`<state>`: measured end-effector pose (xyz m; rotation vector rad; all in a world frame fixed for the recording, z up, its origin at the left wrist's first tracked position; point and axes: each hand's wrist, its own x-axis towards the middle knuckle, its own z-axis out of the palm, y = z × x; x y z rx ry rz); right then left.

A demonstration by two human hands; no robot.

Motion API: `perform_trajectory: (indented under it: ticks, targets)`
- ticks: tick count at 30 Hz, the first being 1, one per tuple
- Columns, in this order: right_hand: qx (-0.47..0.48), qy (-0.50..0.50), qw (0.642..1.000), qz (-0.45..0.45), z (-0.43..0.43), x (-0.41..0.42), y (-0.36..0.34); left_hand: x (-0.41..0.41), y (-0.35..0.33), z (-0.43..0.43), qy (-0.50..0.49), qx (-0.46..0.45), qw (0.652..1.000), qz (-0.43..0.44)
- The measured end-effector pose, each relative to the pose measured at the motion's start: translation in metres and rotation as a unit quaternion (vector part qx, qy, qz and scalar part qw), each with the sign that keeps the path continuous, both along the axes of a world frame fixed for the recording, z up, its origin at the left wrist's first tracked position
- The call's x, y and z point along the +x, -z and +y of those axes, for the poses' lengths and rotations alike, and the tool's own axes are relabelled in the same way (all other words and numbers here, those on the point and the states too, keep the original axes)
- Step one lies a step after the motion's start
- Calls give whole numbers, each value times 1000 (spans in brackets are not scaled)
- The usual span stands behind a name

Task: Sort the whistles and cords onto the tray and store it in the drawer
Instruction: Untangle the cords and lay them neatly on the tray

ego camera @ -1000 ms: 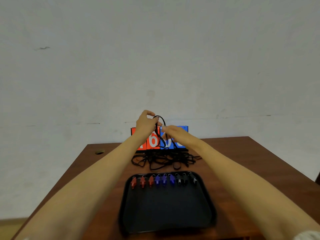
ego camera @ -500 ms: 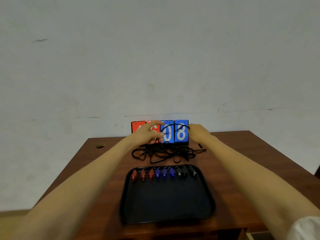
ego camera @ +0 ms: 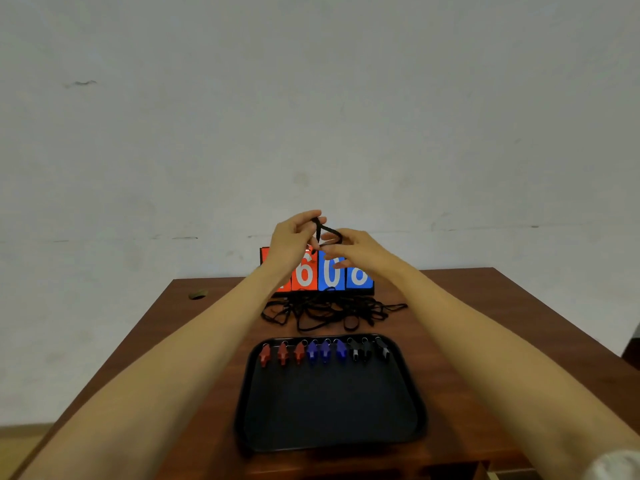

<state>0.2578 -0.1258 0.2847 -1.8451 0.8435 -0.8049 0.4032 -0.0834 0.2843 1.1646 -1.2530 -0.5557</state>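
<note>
Fingers [ego camera: 306, 216] of the left hand [ego camera: 292, 239] pinch a black cord [ego camera: 331, 233] at its top. The right hand [ego camera: 360, 252] grips the same loop lower down, both raised well above the counter [ego camera: 485, 323], probably to coil it tidily before setting it down. More cords [ego camera: 329, 311] lie tangled just behind the tray [ego camera: 244, 410], in front of a scoreboard [ego camera: 332, 277]. Whistles [ego camera: 325, 351] sit in a row along the tray's far edge, grouped red, blue and black, so the nearer part seems meant for cords.
</note>
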Motion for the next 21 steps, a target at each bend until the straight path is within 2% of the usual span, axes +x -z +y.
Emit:
perform_trajectory:
  ticks: [4, 6, 9, 12, 14, 18, 21]
  targets:
    - [36, 4, 995, -89, 7, 9, 0, 0, -2, 5, -63, -23, 997, -49]
    - [59, 6, 993, -105, 7, 11, 0, 3, -4, 8, -95, -26, 992, -78]
    - [78, -7, 992, -97, 8, 13, 0, 7, -6, 11, -141, -35, 977, -153]
    - [85, -11, 992, -96, 9, 13, 2, 9, -4, 12, -196, -24, 943, -266]
    - [72, 5, 994, -86, 9, 13, 3, 10, -2, 12, -225, -21, 924, -309]
    - [39, 46, 997, -44, 6, 10, 3, 14, 3, 13, -195, 15, 898, -395]
    - [-36, 90, 995, 8, -1, 0, -1, 19, 9, 13, -169, 54, 902, -393]
